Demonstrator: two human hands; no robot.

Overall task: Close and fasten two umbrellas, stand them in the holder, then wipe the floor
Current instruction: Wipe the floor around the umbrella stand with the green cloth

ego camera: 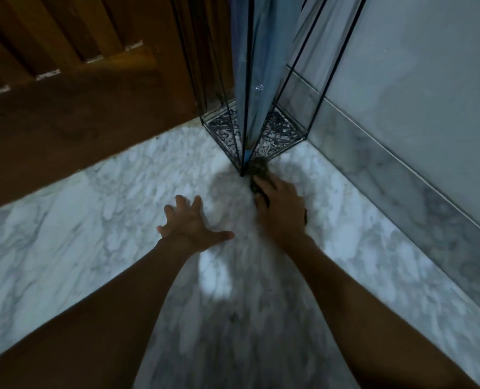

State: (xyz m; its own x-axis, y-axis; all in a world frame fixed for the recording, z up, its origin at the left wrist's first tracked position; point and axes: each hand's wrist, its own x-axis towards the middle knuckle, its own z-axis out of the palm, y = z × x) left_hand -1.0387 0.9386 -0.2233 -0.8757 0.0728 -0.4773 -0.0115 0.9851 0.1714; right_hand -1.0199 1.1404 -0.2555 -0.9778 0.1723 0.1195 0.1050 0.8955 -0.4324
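Note:
A tall glass holder with black metal edges (219,108) stands in the corner, and a folded blue umbrella (261,66) is upright inside it. A second umbrella cannot be made out. My right hand (280,209) presses a dark cloth (259,167) onto the white marble floor (92,220) right at the holder's front corner; most of the cloth is hidden under the hand. My left hand (191,223) lies flat on the floor with fingers spread, a little to the left of the right hand.
A brown wooden door (78,94) fills the left rear. A grey wall with a marble skirting (401,175) runs along the right. Marble floor stretches to the left and toward me.

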